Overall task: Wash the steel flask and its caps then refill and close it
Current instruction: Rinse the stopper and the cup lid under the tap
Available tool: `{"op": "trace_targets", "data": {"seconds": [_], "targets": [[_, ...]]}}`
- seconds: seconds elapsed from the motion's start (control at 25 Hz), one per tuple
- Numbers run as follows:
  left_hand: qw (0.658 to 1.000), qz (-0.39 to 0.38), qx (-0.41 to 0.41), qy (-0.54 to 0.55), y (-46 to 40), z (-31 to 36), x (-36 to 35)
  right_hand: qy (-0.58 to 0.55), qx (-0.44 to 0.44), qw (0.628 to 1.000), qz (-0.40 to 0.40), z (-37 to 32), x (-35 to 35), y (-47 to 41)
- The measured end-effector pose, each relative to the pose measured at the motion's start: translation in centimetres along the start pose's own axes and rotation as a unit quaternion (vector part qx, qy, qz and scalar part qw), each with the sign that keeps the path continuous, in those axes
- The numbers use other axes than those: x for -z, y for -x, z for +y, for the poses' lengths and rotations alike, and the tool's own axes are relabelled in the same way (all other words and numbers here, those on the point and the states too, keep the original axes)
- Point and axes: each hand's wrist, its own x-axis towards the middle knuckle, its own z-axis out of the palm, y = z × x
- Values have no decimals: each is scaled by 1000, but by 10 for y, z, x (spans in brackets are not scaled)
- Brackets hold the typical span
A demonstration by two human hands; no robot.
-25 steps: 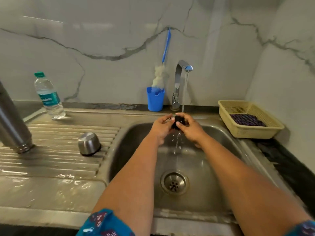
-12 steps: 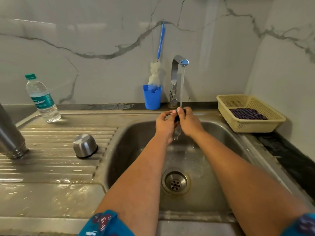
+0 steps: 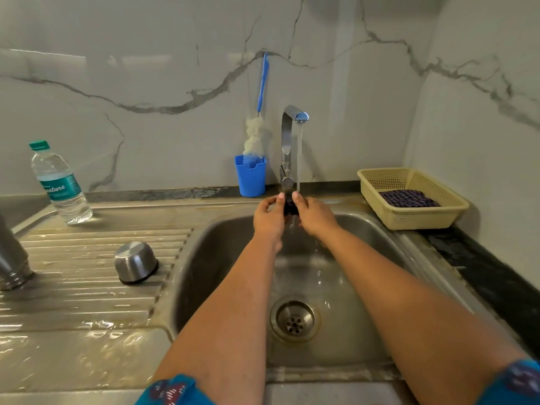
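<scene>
Both hands, left (image 3: 270,219) and right (image 3: 314,214), pinch the small black inner cap (image 3: 290,206) under the running tap stream (image 3: 298,159), over the steel sink basin (image 3: 365,229). Wet fingers could let it slip toward the drain (image 3: 294,320).

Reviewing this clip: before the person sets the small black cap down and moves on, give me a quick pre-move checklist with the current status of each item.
1. Black cap held by both the left hand and the right hand: ok.
2. Cap under the running water from the tap: ok.
3. Cap rinsed clean: cannot tell, hands hide most of it.
4. Free spot on the draining board beside the steel cap, which lies upside down: ok.
5. Flask within reach at the board's left edge: ok, though only partly in view.
6. Water bottle for refilling upright and capped: ok.
</scene>
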Motion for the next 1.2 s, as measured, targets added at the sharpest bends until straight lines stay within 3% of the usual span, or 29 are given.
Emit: {"op": "trace_targets", "data": {"seconds": [0.16, 0.36, 0.44, 0.56, 0.6, 0.8, 0.96, 1.2], "targets": [[996, -39, 77, 29, 4, -1, 3, 20, 108, 993, 47, 7, 12, -3], [983, -55, 106, 142, 10, 0, 1, 108, 186, 955, 205, 9, 16, -2], [979, -55, 116, 157, 12, 1, -2, 109, 173, 966, 160, 5, 11, -1], [976, -26, 139, 167, 9, 1, 4, 26, 111, 993, 5, 4, 8, -3], [977, -20, 147, 154, 7, 2, 6, 11, 101, 995, -12, 6, 9, -3], [991, -57, 118, -14, 3, -1, 4, -59, 75, 991, 98, 14, 15, -9], [983, -37, 26, -177, -2, -10, 3, -113, 3, 988, 107, 21, 12, -18], [992, -29, -10, -120, -1, -11, 5, -163, -76, 983, 47, 18, 13, -20]]}}
